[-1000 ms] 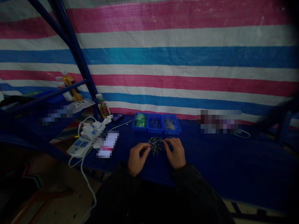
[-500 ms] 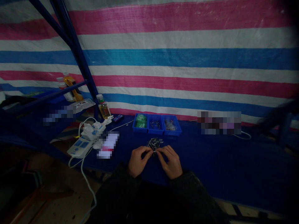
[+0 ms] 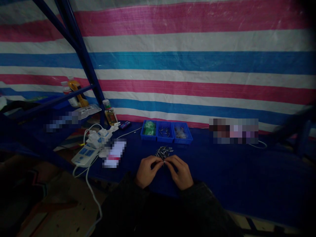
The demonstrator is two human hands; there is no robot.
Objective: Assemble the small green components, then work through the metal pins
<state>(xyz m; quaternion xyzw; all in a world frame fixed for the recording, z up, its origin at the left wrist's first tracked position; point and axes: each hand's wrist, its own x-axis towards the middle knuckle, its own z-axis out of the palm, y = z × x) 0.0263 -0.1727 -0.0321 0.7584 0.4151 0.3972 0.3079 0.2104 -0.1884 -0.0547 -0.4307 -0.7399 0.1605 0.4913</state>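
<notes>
My left hand (image 3: 147, 171) and my right hand (image 3: 179, 171) meet at the fingertips low over the blue table (image 3: 222, 177). Each is closed in a pinch, thumb against forefinger. A tiny pale piece (image 3: 164, 162) shows where the fingertips meet, too small to name. Just beyond the fingers lies a loose pile of thin dark and silvery pin-like parts (image 3: 164, 151). Behind the pile, three blue bins stand in a row: the left bin (image 3: 148, 138) holds something green, the middle bin (image 3: 165, 139) several small pin-like parts, the right bin (image 3: 183, 140) clear, whitish pieces.
To the left lie a blurred-out phone (image 3: 115, 154), a white power strip (image 3: 85, 155) with plugs and a hanging cable (image 3: 92, 191). A bottle (image 3: 110, 113) stands by the blue metal frame (image 3: 85, 62). A pixelated item (image 3: 233, 131) sits at the back right, before the striped sheet (image 3: 197, 62).
My fingertips have drawn closer together, and the pale piece between them shows less. The hands otherwise stay in place, and the view has shifted very slightly.
</notes>
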